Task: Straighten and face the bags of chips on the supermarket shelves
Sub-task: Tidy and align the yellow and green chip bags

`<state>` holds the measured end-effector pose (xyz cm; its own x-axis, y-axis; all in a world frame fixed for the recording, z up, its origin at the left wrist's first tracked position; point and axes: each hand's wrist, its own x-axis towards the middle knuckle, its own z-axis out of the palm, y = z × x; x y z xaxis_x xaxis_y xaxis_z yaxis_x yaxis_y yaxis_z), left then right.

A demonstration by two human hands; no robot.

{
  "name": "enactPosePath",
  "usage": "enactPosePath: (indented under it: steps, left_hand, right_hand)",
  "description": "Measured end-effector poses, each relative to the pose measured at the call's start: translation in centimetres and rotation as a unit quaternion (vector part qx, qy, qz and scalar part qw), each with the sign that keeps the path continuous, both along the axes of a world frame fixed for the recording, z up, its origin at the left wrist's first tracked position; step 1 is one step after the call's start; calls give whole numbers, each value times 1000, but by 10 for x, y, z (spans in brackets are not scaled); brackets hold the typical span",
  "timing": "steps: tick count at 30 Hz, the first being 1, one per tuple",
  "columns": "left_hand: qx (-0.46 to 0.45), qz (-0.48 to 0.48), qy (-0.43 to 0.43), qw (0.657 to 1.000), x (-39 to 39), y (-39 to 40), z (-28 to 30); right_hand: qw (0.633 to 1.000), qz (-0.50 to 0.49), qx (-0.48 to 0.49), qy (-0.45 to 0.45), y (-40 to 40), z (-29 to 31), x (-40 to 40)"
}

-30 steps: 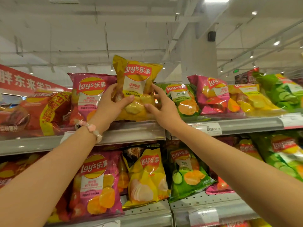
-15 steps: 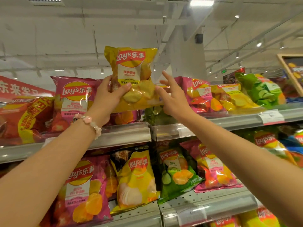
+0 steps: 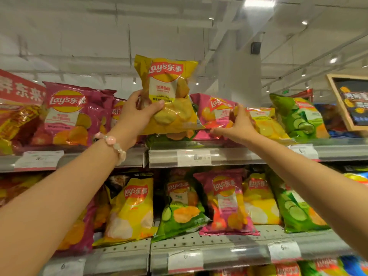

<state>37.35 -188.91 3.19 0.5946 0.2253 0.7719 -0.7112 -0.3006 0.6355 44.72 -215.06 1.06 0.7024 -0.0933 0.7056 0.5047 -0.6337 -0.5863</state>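
At the top shelf (image 3: 239, 154), the left hand (image 3: 137, 114) grips the yellow chip bag (image 3: 169, 96) lifted upright above the row; the right hand (image 3: 239, 126) pinches a pink bag (image 3: 215, 114) there, probably clearing a slot; next, seat the yellow bag label-forward.

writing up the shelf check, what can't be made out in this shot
- Head view: the green bag under the yellow bag held by the left hand; only a strip shows.
- Price tags on the top shelf rail: print too blurred to read fully.
- Pink bag: its right part is hidden by the right hand.
- Red sign: cut off by the left edge.
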Motion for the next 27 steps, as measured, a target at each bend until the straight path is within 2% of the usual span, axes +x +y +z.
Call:
enactPosePath:
  steps: [6, 12, 21, 24, 27]
  left_hand:
    - [-12, 26, -4, 1000, -13, -15, -3]
    - [-22, 82, -16, 996, -25, -14, -10]
    - [-14, 105, -20, 994, -41, 18, -8]
    - [-10, 106, -21, 994, -49, 35, -6]
    - [-21, 106, -24, 994, -61, 56, -4]
  right_hand:
    - [995, 43, -43, 80, -11, 2, 8]
    - [998, 60, -9, 29, -9, -2, 9]
    - [983, 135, 122, -34, -3, 9, 0]
    - [984, 120, 114, -67, 12, 17, -14]
    - [988, 94, 64, -106, 36, 30, -33]
